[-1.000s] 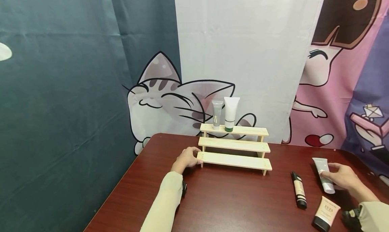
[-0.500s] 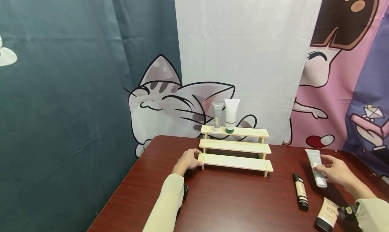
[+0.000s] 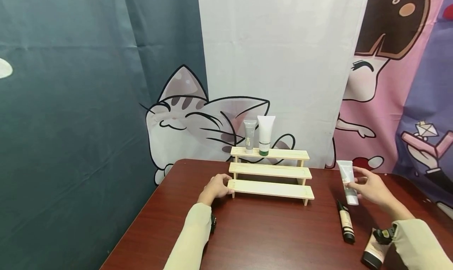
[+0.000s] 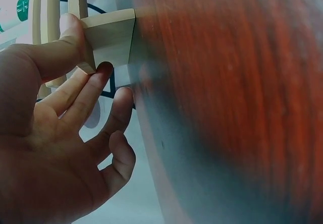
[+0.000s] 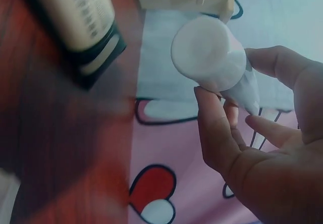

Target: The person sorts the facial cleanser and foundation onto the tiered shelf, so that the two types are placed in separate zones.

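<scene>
My right hand pinches a grey squeeze tube between thumb and fingers, holding it cap down above the table. Its round white cap faces the camera in the right wrist view. My left hand grips the left end of the lowest step of a three-tier wooden display rack. In the left wrist view the thumb lies on one face of that step, with fingertips at the other. On the top step stand a small grey tube and a larger white tube with a green cap.
On the dark red table, right of the rack, lies a slim beige tube with black ends. Nearer the front is a beige tube with a black cap, partly covered by the right wrist. A cartoon-printed curtain hangs behind.
The right hand has lifted the grey tube off the table's right side and carried it left and away from me. The left hand keeps its grip on the rack.
</scene>
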